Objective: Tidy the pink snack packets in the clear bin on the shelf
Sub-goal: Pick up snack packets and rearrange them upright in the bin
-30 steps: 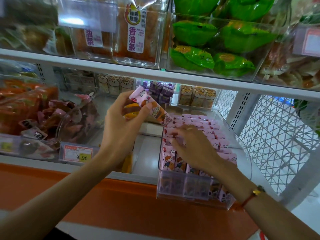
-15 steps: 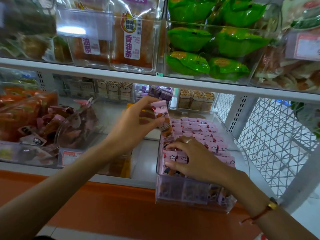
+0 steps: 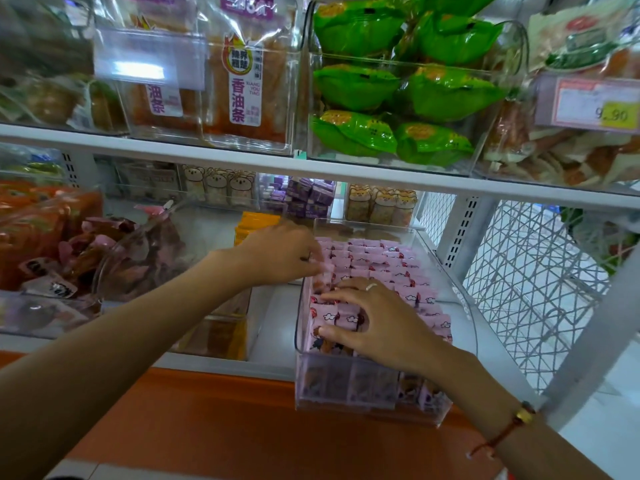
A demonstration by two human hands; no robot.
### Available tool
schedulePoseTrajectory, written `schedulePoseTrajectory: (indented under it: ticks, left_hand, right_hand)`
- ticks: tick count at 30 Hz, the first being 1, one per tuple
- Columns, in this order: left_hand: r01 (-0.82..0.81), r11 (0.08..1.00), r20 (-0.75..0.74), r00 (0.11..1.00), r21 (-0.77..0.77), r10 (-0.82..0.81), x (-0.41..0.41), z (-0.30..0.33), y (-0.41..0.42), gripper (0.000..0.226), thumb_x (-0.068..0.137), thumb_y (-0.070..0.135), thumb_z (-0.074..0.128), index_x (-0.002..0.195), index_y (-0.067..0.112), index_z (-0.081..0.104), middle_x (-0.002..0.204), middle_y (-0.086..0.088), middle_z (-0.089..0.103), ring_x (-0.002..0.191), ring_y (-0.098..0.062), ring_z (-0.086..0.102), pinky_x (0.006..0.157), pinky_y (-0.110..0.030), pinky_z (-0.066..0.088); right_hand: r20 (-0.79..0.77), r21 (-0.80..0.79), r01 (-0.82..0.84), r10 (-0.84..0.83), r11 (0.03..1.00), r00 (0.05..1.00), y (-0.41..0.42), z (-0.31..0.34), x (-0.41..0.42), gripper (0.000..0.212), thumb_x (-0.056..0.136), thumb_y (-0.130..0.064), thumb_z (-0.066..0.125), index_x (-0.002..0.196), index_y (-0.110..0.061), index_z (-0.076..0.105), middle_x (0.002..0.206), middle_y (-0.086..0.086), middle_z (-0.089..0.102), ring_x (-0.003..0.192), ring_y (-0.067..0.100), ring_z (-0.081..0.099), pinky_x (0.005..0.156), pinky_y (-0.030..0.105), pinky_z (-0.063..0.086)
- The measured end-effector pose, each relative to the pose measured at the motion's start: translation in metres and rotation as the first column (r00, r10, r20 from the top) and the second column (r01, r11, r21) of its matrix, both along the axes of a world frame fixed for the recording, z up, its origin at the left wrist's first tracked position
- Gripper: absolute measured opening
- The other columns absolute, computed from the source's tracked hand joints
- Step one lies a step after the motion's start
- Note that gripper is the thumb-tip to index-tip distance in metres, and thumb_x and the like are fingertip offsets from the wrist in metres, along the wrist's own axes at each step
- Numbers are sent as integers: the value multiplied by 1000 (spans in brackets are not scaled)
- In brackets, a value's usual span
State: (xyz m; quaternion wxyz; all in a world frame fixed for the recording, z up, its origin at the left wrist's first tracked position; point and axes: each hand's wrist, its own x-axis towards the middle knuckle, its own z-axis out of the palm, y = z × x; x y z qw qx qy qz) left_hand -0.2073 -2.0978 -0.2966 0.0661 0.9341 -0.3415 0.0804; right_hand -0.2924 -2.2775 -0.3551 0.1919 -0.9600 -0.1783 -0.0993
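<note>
A clear bin [image 3: 367,227] stands on the lower shelf, filled with rows of upright pink snack packets [image 3: 381,261]. My left hand [image 3: 280,254] reaches over the bin's left wall, and its fingertips pinch one pink packet [image 3: 325,270] that is lowered into the left row. My right hand [image 3: 377,317] lies on the front rows with its fingers spread. Those fingers press the packet tops flat, and the thumb is near the left wall. The packets under that palm are hidden.
The upper shelf's edge [image 3: 311,168] hangs close above, carrying bins of green packets [image 3: 398,88]. A bin of yellow-orange packets [image 3: 254,225] and a round tub of pink-brown snacks [image 3: 138,258] sit to the left. A wire mesh panel [image 3: 536,289] closes the right side.
My left hand brought the pink packet down from above the shelf into the bin's left row. My right hand slid slightly forward and spread over the front packets.
</note>
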Motion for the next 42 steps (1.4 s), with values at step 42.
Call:
schedulePoseTrajectory:
  ticks: [42]
  left_hand:
    - [4, 178, -33, 979, -984, -203, -85, -12, 0, 21, 90, 16, 62, 109, 24, 60, 107, 12, 67, 98, -1, 65, 80, -15, 52]
  right_hand:
    - [68, 698, -73, 37, 713, 997, 23, 32, -20, 33, 88, -43, 53, 119, -31, 54, 113, -9, 64, 101, 3, 62, 84, 16, 50]
